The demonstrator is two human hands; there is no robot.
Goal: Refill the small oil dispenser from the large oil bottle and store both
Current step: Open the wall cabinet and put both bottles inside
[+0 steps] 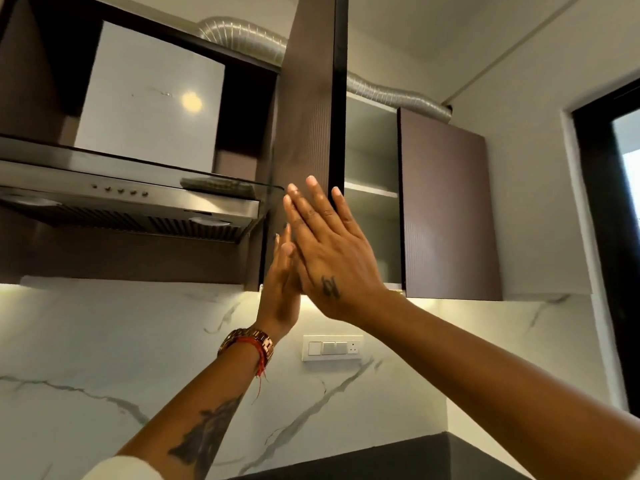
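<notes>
I look up at a brown wall cabinet. Its left door stands ajar, edge-on to me, and its right door hangs open. My right hand lies flat with fingers spread against the left door's lower edge. My left hand, with a watch and red thread at the wrist, is raised flat just behind and below it, near the door's bottom corner. Both hands hold nothing. Inside, grey shelves show between the doors. Neither the oil bottle nor the dispenser is visible.
A steel chimney hood with a glass rim juts out at the left, close to my hands. A silver flexible duct runs above the cabinet. A white switch plate sits on the marble backsplash. A dark window frame is at the right.
</notes>
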